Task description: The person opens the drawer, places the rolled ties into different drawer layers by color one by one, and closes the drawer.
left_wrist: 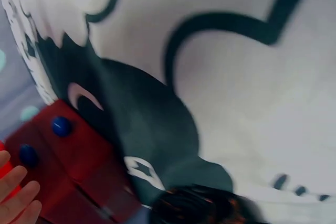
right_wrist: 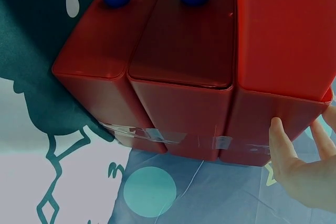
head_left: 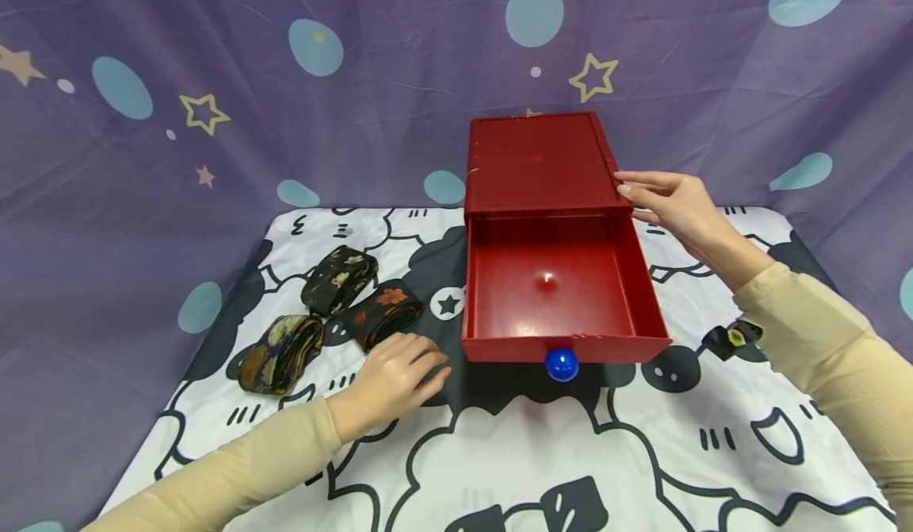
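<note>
A red cabinet point(head_left: 531, 159) has several stacked drawers, and its top drawer point(head_left: 556, 290) is pulled forward with nothing inside it. A blue knob point(head_left: 562, 365) sits on that drawer's front. My right hand point(head_left: 688, 208) rests fingertips against the cabinet's right upper edge, its fingers extended. To the left of the drawer, my left hand point(head_left: 395, 377) hovers with loosely bent fingers and holds nothing. Just behind it lies a dark rolled cloth strip with orange flowers point(head_left: 381, 314). Two more floral cloth rolls are beside it, a black one point(head_left: 338, 280) and a blue-gold one point(head_left: 281, 354).
A white tablecloth point(head_left: 542, 445) with black cartoon prints covers the table. Behind it hangs a purple curtain point(head_left: 399, 120). A dark bow shape with a yellow centre point(head_left: 733, 339) is near the right sleeve; whether it is print or object I cannot tell.
</note>
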{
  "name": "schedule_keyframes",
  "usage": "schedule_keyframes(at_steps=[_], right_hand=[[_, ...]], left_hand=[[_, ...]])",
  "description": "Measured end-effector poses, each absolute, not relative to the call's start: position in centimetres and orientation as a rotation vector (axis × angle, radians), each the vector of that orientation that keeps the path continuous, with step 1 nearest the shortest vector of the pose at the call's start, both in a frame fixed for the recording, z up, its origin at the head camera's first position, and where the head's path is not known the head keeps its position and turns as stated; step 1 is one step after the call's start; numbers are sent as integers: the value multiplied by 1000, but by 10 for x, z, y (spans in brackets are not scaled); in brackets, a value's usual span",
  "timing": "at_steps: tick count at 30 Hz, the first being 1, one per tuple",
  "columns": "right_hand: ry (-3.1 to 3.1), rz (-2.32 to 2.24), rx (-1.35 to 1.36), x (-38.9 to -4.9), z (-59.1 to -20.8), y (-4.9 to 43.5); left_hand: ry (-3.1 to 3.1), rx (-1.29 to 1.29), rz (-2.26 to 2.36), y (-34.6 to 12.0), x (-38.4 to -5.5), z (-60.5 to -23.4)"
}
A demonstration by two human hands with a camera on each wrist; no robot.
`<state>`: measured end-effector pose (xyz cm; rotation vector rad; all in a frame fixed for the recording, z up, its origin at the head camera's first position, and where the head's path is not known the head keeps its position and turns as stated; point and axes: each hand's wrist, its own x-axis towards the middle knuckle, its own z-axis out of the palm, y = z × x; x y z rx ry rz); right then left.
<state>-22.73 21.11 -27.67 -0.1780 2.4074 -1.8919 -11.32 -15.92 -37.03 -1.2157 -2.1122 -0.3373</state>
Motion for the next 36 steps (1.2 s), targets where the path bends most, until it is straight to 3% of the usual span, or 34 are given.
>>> schedule_keyframes(at_steps=[15, 36], right_hand=[[2407, -1899, -173, -228, -278, 212], [2412, -1901, -171, -228, -278, 211]], left_hand=[[-2307, -1120, -267, -196, -152, -382], [-2521, -1029, -317, -223, -177, -386]])
